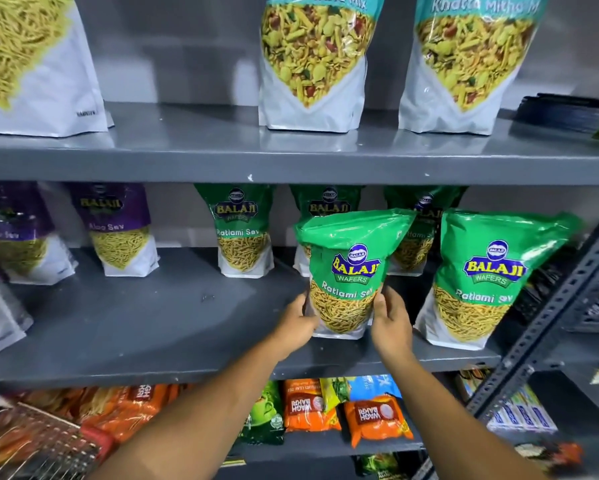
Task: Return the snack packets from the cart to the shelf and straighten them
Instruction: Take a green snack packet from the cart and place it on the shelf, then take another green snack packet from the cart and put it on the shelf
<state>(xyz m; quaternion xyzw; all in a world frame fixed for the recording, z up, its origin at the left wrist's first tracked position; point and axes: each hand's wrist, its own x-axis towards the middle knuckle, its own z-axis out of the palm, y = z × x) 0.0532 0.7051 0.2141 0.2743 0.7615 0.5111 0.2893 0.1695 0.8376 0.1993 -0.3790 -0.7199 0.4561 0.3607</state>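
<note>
**Both hands steady a Ratlami Sev packet on the middle shelf**

The green Balaji Ratlami Sev packet (346, 271) stands upright near the front edge of the grey middle shelf (152, 327), its white base resting on the shelf board. It sits ahead of the back row of matching green packets (244, 230) and just beside another Ratlami Sev packet (478, 282) on its right, so it appears to be going in as part of a front row of the same product. Its label faces outward, which suits a display.

The left hand (296, 327) cups the packet's lower left edge and the right hand (391, 323) its lower right edge. The fingers (381, 308) of both hands are curled in against the sides, pressing the packet lightly between them rather than lifting it from above. That low, two-sided hold looks meant to square the base and keep the top-heavy, puffed pouch from tipping.

Both forearms reach up and forward from below, converging on the packet. A wire cart (42, 441) shows at the lower left corner, with orange packets in it.
</note>
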